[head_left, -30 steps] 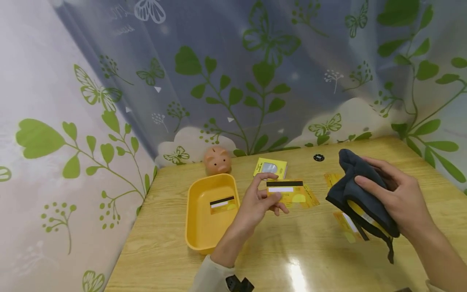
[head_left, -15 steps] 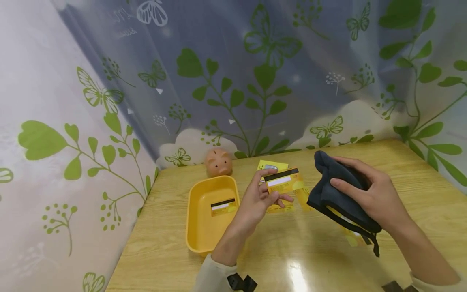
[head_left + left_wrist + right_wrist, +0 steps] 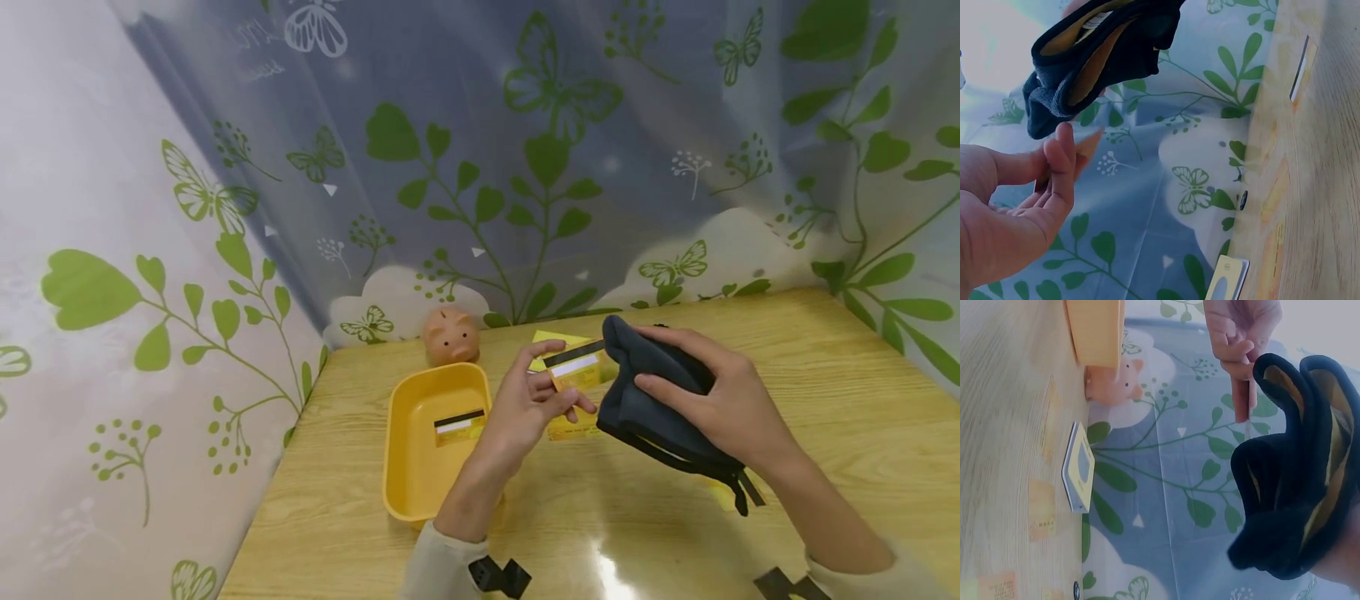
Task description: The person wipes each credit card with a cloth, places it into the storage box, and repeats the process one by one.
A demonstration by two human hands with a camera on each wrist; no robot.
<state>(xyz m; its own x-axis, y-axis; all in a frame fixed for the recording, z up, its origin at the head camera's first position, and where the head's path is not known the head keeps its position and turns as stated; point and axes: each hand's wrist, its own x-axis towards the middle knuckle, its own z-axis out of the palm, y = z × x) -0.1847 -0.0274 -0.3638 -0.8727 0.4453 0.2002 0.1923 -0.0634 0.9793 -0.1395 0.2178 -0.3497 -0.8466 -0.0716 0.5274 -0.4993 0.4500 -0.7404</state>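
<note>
My left hand [image 3: 521, 412] pinches a yellow card [image 3: 576, 367] with a black stripe, its index finger along the top and its thumb low on the face. My right hand [image 3: 712, 396] grips a dark blue cloth pouch [image 3: 651, 379] from its right side. The pouch overlaps the card's right end in the head view. In the right wrist view the pouch [image 3: 1291, 469] gapes, showing yellowish lining inside its folds. Seen from the left wrist, the pouch [image 3: 1100, 59] hangs just above the left fingertips.
A yellow tray [image 3: 388, 467] stands left, holding a striped card [image 3: 459, 428]. Behind it sits a pink piggy bank [image 3: 450, 335]. A yellow box [image 3: 1080, 469], a black chip [image 3: 1244, 200] and several cards lie on the wooden table [image 3: 337, 533]. A curtain hangs behind.
My right hand has carried the pouch left, up to the card in my left hand. That card has tilted, while the left hand has stayed almost in place.
</note>
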